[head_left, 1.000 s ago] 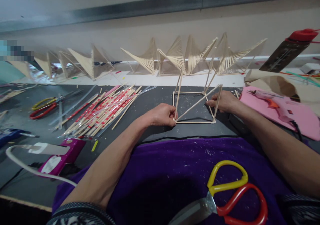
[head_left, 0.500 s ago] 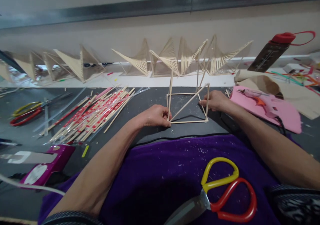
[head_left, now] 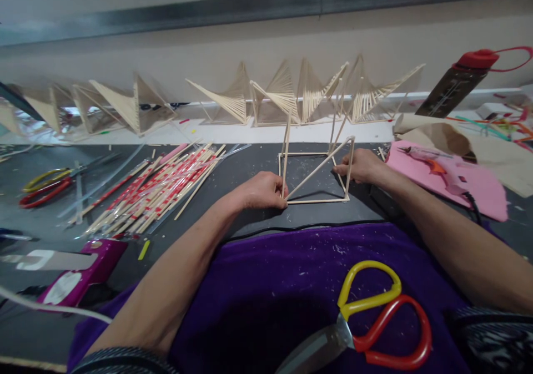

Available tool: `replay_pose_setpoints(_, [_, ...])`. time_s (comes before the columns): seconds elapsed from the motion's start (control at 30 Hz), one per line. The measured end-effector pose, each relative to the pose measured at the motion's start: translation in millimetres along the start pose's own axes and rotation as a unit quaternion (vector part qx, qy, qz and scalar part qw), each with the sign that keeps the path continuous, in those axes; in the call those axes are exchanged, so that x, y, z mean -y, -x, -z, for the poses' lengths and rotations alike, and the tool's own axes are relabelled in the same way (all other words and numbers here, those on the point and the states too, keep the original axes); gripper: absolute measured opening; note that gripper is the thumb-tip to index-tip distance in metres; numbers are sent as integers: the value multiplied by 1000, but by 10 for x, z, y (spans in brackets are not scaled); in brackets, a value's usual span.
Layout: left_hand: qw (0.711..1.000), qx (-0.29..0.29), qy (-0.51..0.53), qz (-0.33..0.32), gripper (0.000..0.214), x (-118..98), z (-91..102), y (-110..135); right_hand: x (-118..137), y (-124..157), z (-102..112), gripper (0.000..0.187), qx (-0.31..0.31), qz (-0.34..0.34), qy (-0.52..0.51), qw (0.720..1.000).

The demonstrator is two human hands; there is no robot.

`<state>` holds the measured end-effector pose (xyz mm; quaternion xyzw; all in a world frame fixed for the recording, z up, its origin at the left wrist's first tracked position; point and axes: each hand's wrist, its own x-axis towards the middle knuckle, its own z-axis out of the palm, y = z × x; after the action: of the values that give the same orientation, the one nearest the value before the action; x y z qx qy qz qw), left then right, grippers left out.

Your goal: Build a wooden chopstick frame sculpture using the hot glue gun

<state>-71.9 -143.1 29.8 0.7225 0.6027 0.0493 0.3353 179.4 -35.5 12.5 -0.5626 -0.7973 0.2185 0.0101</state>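
Note:
A frame of thin wooden sticks (head_left: 318, 201) stands on the dark table, with a four-sided base, upright sticks and a slanting stick across its front. My left hand (head_left: 266, 190) pinches the frame's near left corner, where the upright and the slanting stick meet the base. At the right side of the base, my right hand (head_left: 356, 166) has its fingers closed on the side stick. Its fingertips are partly hidden behind the right upright. Scissors (head_left: 375, 318) with one yellow and one red handle lie on the purple cloth (head_left: 258, 285) in front of me.
Bundled sticks in clear wrap (head_left: 158, 188) lie left of the frame. Several finished stick models (head_left: 229, 99) line the wall ledge. A glue gun (head_left: 441, 168) rests on a pink pad (head_left: 491, 196) at right, near a dark bottle (head_left: 453, 85). A magenta device (head_left: 89, 268) sits front left.
Both hands keep the same grip on the frame. The view has shifted very slightly; nothing has clearly been picked up or let go.

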Motion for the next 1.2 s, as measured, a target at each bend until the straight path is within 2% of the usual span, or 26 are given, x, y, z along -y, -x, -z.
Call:
replay_pose_setpoints(0.37, [1000, -18, 20, 7, 16, -71, 67, 30, 9, 17, 4, 32, -7, 10, -1, 1000])
replay_pose_setpoints(0.63, [998, -29, 54, -10, 17, 109, 119, -17, -55, -14, -49, 32, -2, 6, -41, 999])
replay_pose_setpoints(0.87, [984, 42, 171, 18, 28, 206, 128, -1, -50, -11, -49, 31, 0, -1, -41, 999])
replay_pose_setpoints(1.0, [980, 59, 190, 34, 36, 223, 172, 40, -32, -5, -41, 31, 2, 0, -35, 999])
replay_pose_setpoints(1.2, [977, 71, 195, 42, 32, 240, 190, 60, -36, -14, -42, 30, 2, -1, -33, 999])
